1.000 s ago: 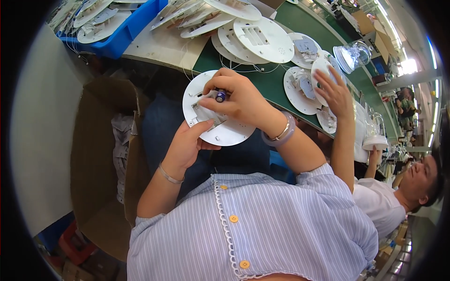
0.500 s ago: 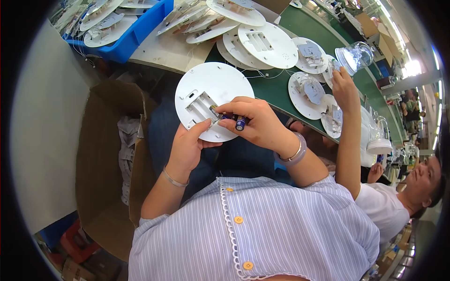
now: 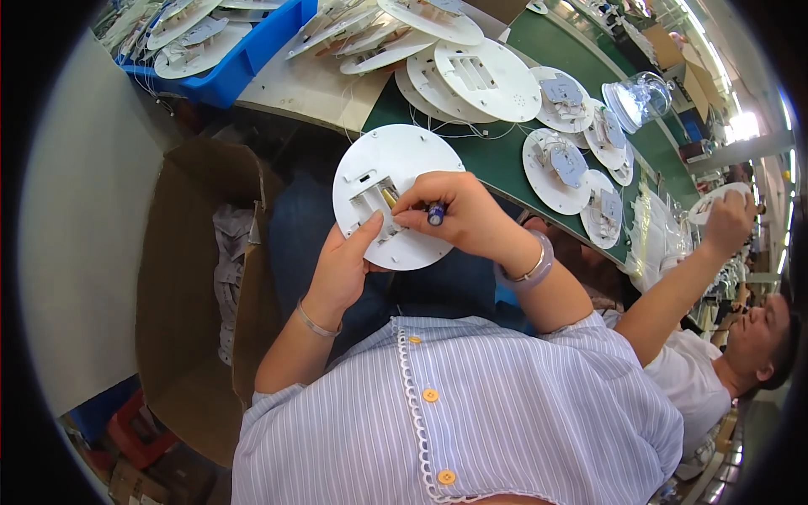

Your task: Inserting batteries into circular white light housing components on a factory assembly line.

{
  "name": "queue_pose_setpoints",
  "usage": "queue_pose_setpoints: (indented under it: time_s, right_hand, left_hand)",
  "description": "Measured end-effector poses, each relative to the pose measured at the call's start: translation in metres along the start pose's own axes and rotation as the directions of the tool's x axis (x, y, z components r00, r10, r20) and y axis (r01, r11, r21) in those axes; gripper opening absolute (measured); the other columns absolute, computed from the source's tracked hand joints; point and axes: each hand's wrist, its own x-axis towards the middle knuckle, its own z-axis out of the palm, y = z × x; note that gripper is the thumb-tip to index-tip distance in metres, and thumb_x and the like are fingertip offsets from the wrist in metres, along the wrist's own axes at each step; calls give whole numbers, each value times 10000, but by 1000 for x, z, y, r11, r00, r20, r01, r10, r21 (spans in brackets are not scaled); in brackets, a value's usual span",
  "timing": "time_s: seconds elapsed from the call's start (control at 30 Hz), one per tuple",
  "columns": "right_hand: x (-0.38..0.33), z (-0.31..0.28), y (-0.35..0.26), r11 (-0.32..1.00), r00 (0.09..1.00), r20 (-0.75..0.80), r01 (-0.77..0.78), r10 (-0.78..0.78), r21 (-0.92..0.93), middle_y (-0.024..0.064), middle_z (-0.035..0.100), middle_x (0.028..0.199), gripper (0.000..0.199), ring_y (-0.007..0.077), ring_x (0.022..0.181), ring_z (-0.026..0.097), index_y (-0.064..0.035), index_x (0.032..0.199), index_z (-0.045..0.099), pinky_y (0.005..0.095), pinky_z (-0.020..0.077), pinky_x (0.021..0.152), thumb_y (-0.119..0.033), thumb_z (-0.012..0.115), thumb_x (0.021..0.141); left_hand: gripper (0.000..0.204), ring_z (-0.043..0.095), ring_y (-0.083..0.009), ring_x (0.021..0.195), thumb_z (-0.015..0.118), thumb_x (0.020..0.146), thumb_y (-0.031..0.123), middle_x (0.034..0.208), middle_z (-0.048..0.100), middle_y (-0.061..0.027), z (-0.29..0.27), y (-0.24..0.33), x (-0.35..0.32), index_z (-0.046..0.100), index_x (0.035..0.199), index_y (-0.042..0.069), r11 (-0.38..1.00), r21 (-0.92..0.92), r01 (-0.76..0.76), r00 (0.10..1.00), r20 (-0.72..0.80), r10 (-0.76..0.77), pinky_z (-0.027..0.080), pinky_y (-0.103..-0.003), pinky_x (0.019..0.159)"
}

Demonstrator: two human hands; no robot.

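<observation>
My left hand (image 3: 343, 268) grips a white round base (image 3: 421, 151) by its near left edge, thumb on top beside the battery compartment (image 3: 368, 202). The base is tilted toward me, its compartment side up. A gold-coloured battery (image 3: 389, 197) lies in the compartment, at the fingertips of my right hand (image 3: 465, 217). That hand is closed, and a blue battery (image 3: 436, 214) sticks out from between its fingers. Whether more batteries sit inside the palm is hidden.
More round bases (image 3: 488, 80) are stacked on the green table (image 3: 505, 143), with grey-boxed ones (image 3: 555, 172) to the right. A blue bin (image 3: 244, 67) stands far left. An open cardboard box (image 3: 194, 303) is left of my legs. At right, a co-worker's hand (image 3: 730, 220) holds a white disc.
My right fingers have moved onto the compartment, and a battery now lies in it. The base has shifted slightly right and nearer. The co-worker's hand has swung right, lifting a disc.
</observation>
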Motion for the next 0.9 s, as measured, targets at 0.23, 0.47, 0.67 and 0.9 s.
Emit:
queue_pose_setpoints:
  time_s: [0.23, 0.47, 0.67, 0.9]
  right_hand:
    - [1, -5, -8, 999, 1000, 6, -15, 16, -32, 20, 503, 661, 212, 97, 608, 442, -43, 837, 582, 213, 375, 579, -59, 675, 647]
    - [7, 2, -1, 977, 985, -5, -171, 172, -127, 38, 493, 642, 218, 117, 595, 431, -33, 709, 518, 228, 375, 554, -115, 701, 622]
    - [15, -13, 3, 984, 973, 148, -175, 178, -34, 14, 439, 607, 234, 96, 593, 391, -46, 676, 485, 220, 353, 539, -136, 697, 640]
    - [15, 1, -3, 953, 966, 109, -208, 236, -222, 142, 569, 734, 331, 252, 667, 547, -26, 829, 563, 293, 429, 629, -225, 708, 608]
  left_hand:
    - [380, 598, -200, 778, 439, 841, 187, 984, 538, -133, 1, 3, 0, 352, 1157, -6, 999, -8, 37, 999, 5, -37, 537, -293, 546]
    - [358, 591, -174, 769, 449, 823, 140, 974, 533, -120, 0, 2, -5, 364, 1143, 3, 995, 88, 53, 998, -38, -50, 530, -261, 556]
    - [385, 575, -158, 796, 468, 818, 130, 976, 522, -108, -4, 4, -5, 344, 1157, -1, 986, 164, 2, 1000, 7, -3, 524, -245, 557]
    - [377, 585, -162, 768, 462, 816, 124, 967, 526, -118, -4, 1, -10, 348, 1153, -1, 991, 132, 26, 999, -33, -22, 525, -247, 554]
